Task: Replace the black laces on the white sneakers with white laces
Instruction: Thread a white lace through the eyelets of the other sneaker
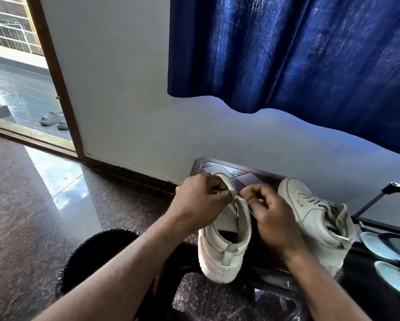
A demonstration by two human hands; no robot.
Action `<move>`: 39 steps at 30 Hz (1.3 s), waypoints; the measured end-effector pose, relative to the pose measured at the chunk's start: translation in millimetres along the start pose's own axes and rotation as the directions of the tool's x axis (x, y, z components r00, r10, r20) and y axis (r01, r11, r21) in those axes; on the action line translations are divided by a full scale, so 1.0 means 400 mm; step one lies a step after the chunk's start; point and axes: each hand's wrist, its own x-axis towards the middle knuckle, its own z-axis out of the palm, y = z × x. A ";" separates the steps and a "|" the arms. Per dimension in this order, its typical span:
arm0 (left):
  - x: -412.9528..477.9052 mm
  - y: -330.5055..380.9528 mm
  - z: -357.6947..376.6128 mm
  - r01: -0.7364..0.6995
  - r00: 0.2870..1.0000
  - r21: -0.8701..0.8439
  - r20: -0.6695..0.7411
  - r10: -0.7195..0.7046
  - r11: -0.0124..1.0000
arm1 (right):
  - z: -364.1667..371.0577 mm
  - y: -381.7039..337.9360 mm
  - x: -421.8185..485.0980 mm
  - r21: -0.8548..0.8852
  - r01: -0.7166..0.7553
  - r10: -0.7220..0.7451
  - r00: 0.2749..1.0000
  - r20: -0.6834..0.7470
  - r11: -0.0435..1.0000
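Two white sneakers stand on a dark brown stool (pixel 243 173). The left sneaker (pixel 224 246) faces away from me, heel towards me, and both hands work at its eyelet area. My left hand (pixel 201 200) pinches something pale, seemingly a white lace end, at the upper's left edge. My right hand (pixel 270 218) has its fingers curled over the right edge, pinching near the same spot. My hands hide most of the lace. The right sneaker (pixel 317 225) lies beside it, laced with pale grey-white laces (pixel 317 201).
A dark round mat (pixel 94 256) lies on the polished floor at the lower left. A black shoe rack (pixel 384 205) with light blue sandals (pixel 386 249) stands at the right. A blue curtain (pixel 298 54) hangs above. An open doorway (pixel 20 77) with grey slippers (pixel 53 119) outside is far left.
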 end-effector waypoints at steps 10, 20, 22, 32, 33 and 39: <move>0.018 -0.004 -0.039 0.126 0.991 -0.514 0.113 -0.078 0.849 | 0.004 0.041 0.016 -0.203 -0.036 0.030 0.999 -0.035 0.979; 0.020 -0.022 -0.011 0.151 0.984 -0.395 0.148 -0.099 0.906 | 0.012 0.105 0.024 -0.459 0.029 -0.041 0.999 -0.015 0.888; 0.018 -0.022 -0.005 0.162 0.982 -0.374 0.156 -0.110 0.913 | 0.009 0.114 0.018 -0.490 0.036 -0.049 0.999 -0.013 0.871; 0.028 -0.024 0.008 0.220 0.972 -0.412 0.172 -0.162 0.884 | 0.010 0.035 0.002 -0.026 0.095 -0.093 0.993 0.068 0.995; 0.028 -0.027 0.008 0.218 0.972 -0.415 0.173 -0.159 0.883 | 0.010 0.037 0.004 -0.029 0.085 -0.082 0.994 0.078 0.996; 0.028 -0.028 0.007 0.228 0.969 -0.390 0.183 -0.168 0.892 | 0.008 0.067 0.010 -0.194 0.173 -0.165 0.985 0.055 0.966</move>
